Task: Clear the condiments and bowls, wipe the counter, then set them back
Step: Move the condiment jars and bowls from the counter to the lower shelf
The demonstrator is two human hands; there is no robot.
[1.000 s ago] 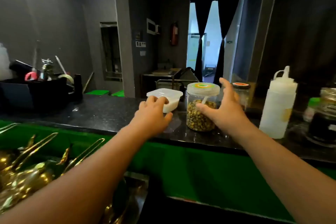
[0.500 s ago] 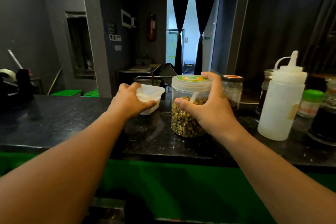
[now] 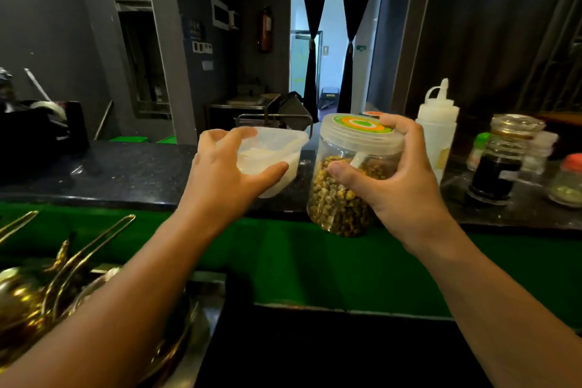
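We should carry both level, well clear of the near edge of the counter (image 3: 126,173). Our left hand (image 3: 233,173) wraps the tilted white tub (image 3: 274,151), thumb beneath, fingers over its rim; our right hand (image 3: 400,179) clasps the clear jar (image 3: 340,205) just below its lid, both held above that edge.

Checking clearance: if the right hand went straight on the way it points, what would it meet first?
Probably the orange-lidded jar, peeking out behind the clear jar that the right hand holds, though depth is unclear. The squeeze bottle stands right of that line.
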